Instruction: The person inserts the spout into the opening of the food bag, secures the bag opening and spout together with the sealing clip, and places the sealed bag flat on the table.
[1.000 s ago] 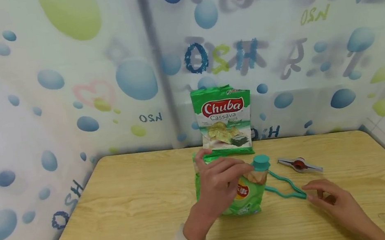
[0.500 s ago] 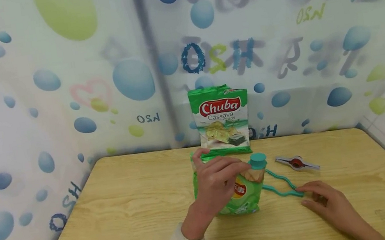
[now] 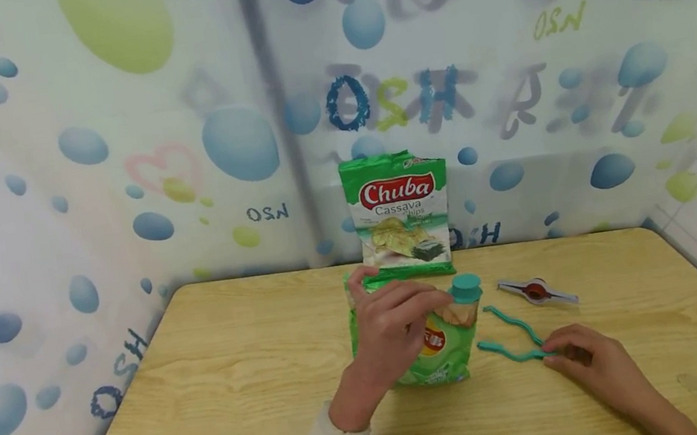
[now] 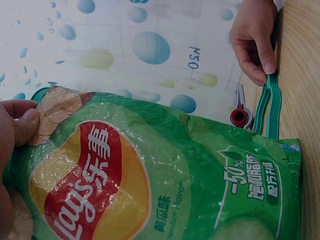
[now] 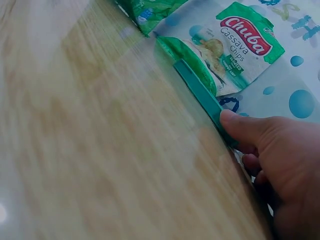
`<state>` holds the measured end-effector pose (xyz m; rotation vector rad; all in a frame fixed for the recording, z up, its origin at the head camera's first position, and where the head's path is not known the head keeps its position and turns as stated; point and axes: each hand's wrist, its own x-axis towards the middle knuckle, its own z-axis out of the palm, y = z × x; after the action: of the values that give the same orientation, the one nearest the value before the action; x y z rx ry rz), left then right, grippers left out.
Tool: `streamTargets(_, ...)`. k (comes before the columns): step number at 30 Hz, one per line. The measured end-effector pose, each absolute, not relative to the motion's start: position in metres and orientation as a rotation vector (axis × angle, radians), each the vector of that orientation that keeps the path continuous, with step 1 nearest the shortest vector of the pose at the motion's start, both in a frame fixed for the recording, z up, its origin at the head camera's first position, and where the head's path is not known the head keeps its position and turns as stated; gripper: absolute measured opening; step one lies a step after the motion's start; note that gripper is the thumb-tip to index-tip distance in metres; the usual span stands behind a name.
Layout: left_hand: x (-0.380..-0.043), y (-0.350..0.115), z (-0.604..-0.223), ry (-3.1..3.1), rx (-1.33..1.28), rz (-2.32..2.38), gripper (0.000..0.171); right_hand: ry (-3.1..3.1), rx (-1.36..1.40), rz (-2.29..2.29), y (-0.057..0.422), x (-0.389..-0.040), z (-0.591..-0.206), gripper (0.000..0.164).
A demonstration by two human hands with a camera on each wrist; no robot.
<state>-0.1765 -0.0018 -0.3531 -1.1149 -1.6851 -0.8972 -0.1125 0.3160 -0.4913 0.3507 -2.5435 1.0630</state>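
A green Lay's chip bag stands on the table, seen close in the left wrist view. My left hand pinches it at the top, its fingertips beside a teal cap at the upper right corner. To the right lie wavy teal tongs, their two arms spread and their free ends close to the bag. My right hand pinches the joined end between thumb and fingers. In the right wrist view, one tong arm runs along the tabletop from the thumb.
A green and white Chuba cassava chips bag stands against the patterned wall behind. On the table, behind the tongs, lies a slim grey piece with a red middle.
My right thumb and fingers have come together on the joined end of the tongs. The tongs' free ends now show past the bag's edge. My left hand keeps its place on the bag.
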Motion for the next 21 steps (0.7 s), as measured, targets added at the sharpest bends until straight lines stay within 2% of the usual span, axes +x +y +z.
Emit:
streamTargets(5,-0.1773,-0.002,-0.3535,-1.693,-1.107,-0.894,0.027,-2.57,0.362,1.106,0.3174,-0.111,-0.4888,0.022)
streamTargets(21,-0.1776,-0.0026,-0.3545,-1.685,-1.099,-0.87,0.026,-2.538,0.307,1.006,0.3171,-0.1101,-0.4913,0.027)
